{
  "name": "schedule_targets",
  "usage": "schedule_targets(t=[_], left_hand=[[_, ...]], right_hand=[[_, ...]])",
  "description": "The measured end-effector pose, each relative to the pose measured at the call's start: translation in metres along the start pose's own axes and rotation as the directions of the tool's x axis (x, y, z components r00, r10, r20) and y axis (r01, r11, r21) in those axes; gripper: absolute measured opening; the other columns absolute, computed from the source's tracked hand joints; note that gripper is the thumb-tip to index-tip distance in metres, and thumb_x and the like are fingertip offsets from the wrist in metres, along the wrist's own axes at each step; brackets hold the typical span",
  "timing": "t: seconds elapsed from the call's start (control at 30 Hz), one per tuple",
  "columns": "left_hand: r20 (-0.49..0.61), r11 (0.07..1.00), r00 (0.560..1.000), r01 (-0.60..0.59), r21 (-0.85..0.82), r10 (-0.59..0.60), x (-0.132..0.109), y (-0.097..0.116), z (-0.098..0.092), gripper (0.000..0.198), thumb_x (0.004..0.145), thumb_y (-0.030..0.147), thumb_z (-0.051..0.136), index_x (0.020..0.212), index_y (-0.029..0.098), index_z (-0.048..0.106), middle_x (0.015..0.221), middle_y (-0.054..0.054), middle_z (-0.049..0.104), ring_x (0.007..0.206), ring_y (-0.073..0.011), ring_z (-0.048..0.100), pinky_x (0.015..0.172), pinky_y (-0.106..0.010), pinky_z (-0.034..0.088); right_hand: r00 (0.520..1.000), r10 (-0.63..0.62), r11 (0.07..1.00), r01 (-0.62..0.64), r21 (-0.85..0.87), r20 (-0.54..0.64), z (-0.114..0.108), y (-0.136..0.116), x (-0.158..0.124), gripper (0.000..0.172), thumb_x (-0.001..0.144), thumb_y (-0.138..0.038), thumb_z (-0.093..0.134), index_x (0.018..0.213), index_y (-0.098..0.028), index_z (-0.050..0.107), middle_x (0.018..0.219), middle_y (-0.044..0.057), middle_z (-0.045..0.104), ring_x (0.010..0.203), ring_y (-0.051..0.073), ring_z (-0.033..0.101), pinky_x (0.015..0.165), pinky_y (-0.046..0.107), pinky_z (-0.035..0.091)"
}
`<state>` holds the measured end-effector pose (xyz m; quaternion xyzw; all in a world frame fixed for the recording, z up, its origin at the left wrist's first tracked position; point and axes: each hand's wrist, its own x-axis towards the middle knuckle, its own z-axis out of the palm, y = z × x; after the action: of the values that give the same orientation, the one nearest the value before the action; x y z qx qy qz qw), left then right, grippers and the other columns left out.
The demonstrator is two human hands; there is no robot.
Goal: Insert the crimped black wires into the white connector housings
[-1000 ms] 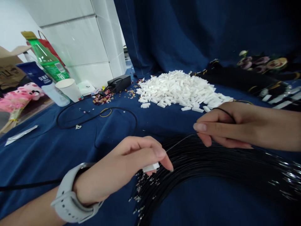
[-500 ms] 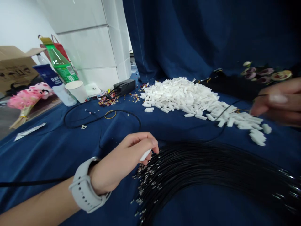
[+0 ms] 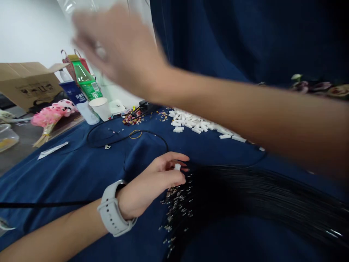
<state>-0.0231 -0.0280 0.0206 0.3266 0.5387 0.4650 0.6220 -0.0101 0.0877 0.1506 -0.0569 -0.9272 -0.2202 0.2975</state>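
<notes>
At the metal-tipped end of the black cord bundle (image 3: 259,185), the left hand (image 3: 159,173) holds a small white piece (image 3: 177,166), while the right hand (image 3: 120,47), raised well above the bundle, is too blurred to tell its grip.

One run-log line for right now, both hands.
left hand: white piece between thumb and fingers, near black cords | right hand: high, blurred, grip unclear | white pile: partly hidden by right forearm

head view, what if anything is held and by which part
The left hand holds a small white piece between thumb and fingers, one end showing; the gripped part is hidden. The right hand is blurred; any hold there cannot be told.
</notes>
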Motion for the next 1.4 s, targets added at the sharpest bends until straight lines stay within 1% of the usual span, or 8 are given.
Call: schedule_targets(t=[0.2, 0.33, 0.5, 0.6, 0.67, 1.0, 1.17, 1.4], left_hand=[[-0.036, 0.995, 0.996, -0.084, -0.054, 0.082, 0.002, -0.005, -0.011, 0.025, 0.069, 0.002, 0.076, 0.085, 0.021, 0.079, 0.089, 0.001, 0.075, 0.093, -0.0134, 0.068, 0.088, -0.024, 0.052], [0.002, 0.993, 0.996, -0.09, -0.072, 0.09, 0.005, -0.006, -0.01, 0.017, 0.083, 0.007, 0.077, 0.089, 0.021, 0.082, 0.095, 0.0, 0.081, 0.099, -0.0137, 0.072, 0.092, -0.022, 0.055], [-0.036, 0.986, 0.986, -0.165, -0.002, 0.165, 0.007, -0.005, -0.009, 0.009, 0.09, 0.018, 0.077, 0.093, 0.025, 0.083, 0.096, 0.002, 0.081, 0.099, -0.0126, 0.075, 0.091, -0.02, 0.057], [-0.053, 0.983, 0.984, -0.167, 0.078, 0.171, 0.006, -0.002, -0.009, 0.011, 0.092, 0.025, 0.076, 0.1, 0.027, 0.082, 0.104, 0.001, 0.081, 0.105, -0.0136, 0.075, 0.093, -0.02, 0.056], [-0.057, 0.98, 0.984, -0.16, 0.117, 0.167, 0.006, 0.0, -0.008, 0.011, 0.092, 0.028, 0.077, 0.101, 0.029, 0.082, 0.106, 0.002, 0.081, 0.11, -0.0142, 0.073, 0.095, -0.02, 0.054], [0.067, 0.948, 0.994, -0.097, 0.302, 0.08, 0.024, 0.009, 0.005, 0.012, 0.085, 0.024, 0.083, 0.096, 0.026, 0.083, 0.089, 0.002, 0.079, 0.089, -0.0109, 0.067, 0.082, -0.021, 0.047], [0.153, 0.966, 0.988, -0.068, 0.249, 0.03, 0.031, 0.001, 0.009, 0.017, 0.083, 0.031, 0.084, 0.095, 0.02, 0.078, 0.088, 0.0, 0.076, 0.086, -0.0121, 0.066, 0.082, -0.023, 0.049], [0.152, 0.939, 0.983, -0.146, 0.31, 0.103, 0.028, -0.006, 0.007, 0.012, 0.082, 0.016, 0.081, 0.09, 0.017, 0.072, 0.082, 0.002, 0.076, 0.077, -0.0092, 0.067, 0.073, -0.018, 0.05]], right_hand=[[0.956, -0.108, 0.982, 0.06, 0.178, 0.274, 0.042, -0.052, -0.024, 0.04, 0.102, -0.046, 0.048, 0.12, -0.014, 0.065, 0.148, 0.01, 0.047, 0.135, 0.027, 0.047, 0.105, 0.045, 0.048], [0.972, 0.045, 0.975, -0.092, 0.201, 0.23, 0.018, -0.033, -0.086, 0.032, 0.103, -0.033, 0.048, 0.121, -0.011, 0.063, 0.132, 0.014, 0.052, 0.125, 0.023, 0.05, 0.099, 0.037, 0.048], [0.954, 0.282, 0.882, -0.3, 0.364, 0.103, -0.019, -0.026, -0.184, 0.02, 0.101, -0.024, 0.05, 0.095, -0.01, 0.063, 0.088, 0.002, 0.058, 0.07, 0.007, 0.052, 0.061, 0.022, 0.042], [0.928, 0.171, 0.824, -0.319, 0.468, 0.332, -0.025, -0.046, -0.234, 0.014, 0.097, -0.029, 0.06, 0.095, -0.016, 0.066, 0.088, 0.0, 0.06, 0.072, 0.008, 0.056, 0.063, 0.023, 0.044], [0.919, 0.155, 0.813, -0.327, 0.481, 0.361, -0.024, -0.059, -0.254, 0.012, 0.097, -0.019, 0.057, 0.089, -0.017, 0.066, 0.089, 0.001, 0.061, 0.078, 0.01, 0.056, 0.067, 0.024, 0.045], [0.886, 0.348, 0.724, -0.462, 0.513, 0.306, -0.036, -0.054, -0.261, 0.024, 0.097, -0.013, 0.05, 0.081, -0.019, 0.067, 0.094, 0.002, 0.064, 0.079, 0.007, 0.058, 0.065, 0.018, 0.046], [0.846, 0.443, 0.673, -0.533, 0.513, 0.298, -0.029, -0.053, -0.262, 0.02, 0.1, -0.014, 0.044, 0.086, -0.016, 0.059, 0.085, 0.0, 0.062, 0.071, 0.005, 0.058, 0.065, 0.019, 0.048], [0.869, 0.463, 0.739, -0.487, 0.465, 0.175, -0.013, -0.048, -0.28, 0.015, 0.103, -0.018, 0.045, 0.11, -0.025, 0.057, 0.096, -0.005, 0.067, 0.082, 0.003, 0.066, 0.071, 0.015, 0.048]])
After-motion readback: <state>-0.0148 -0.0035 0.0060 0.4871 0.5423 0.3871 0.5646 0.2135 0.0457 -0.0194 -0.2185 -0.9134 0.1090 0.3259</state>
